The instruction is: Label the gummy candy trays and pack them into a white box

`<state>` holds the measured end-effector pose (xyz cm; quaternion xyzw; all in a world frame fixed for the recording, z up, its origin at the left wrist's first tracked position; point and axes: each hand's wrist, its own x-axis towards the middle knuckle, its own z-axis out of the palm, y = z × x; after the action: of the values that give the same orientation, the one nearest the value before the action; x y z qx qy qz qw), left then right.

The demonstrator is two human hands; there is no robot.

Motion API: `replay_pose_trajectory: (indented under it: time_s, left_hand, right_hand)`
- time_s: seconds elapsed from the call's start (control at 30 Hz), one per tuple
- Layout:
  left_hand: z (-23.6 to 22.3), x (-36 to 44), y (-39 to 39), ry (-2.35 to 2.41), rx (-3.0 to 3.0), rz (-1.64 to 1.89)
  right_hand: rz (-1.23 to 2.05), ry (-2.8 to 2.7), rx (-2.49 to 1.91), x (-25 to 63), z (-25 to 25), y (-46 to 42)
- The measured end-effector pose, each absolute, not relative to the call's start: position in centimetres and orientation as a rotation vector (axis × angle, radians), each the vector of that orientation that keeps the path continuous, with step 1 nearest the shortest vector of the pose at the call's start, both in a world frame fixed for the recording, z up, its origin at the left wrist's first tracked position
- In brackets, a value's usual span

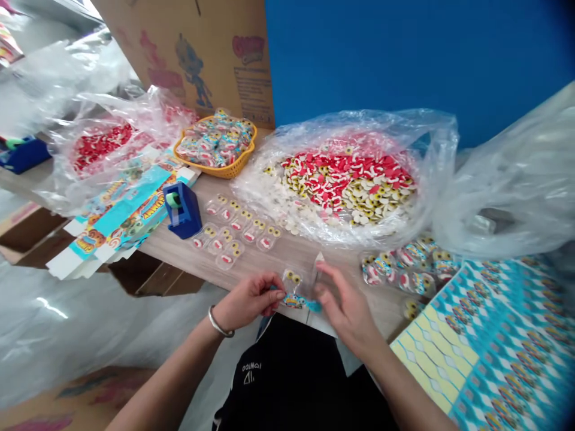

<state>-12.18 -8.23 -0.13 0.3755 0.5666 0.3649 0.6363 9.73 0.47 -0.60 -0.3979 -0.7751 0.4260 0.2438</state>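
Pack sits between left grip, pinched on its label, and right grip, fingers apart, any hold unclear.

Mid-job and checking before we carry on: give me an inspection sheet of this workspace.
Surface: wood-grain table, crowded.
Job's things: clear pack showing two eye pieces, printed label at its near end; similar packs farther left.
Clutter: blue tape dispenser, yellow basket, plastic bag of loose pieces, printed sheets.
Hands: left hand curled at the pack's left edge, grip unclear; right hand opposite, thumb and index finger apart.
Cables: nothing seen.
Surroundings: cardboard box, blue panel.
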Motion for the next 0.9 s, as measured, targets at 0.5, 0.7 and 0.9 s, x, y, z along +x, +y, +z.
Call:
replay_pose_trajectory:
  time_s: [0.5,0.7,0.9]
  left_hand:
    - [-2.2,-13.0,-5.5,1.92,1.411,0.463]
    - [-2.1,-12.9,-4.8,2.106,1.509,0.157]
    - [-0.7,-12.0,-9.2,2.309,1.433,-0.056]
  right_hand:
    - [1.257,-2.227,-1.356,5.8,-3.3,-0.9]
    - [0.955,-2.662,-1.439,4.2,-2.8,-0.3]
    - [0.969,-2.838,-1.29,4.7,-1.8,-1.0]
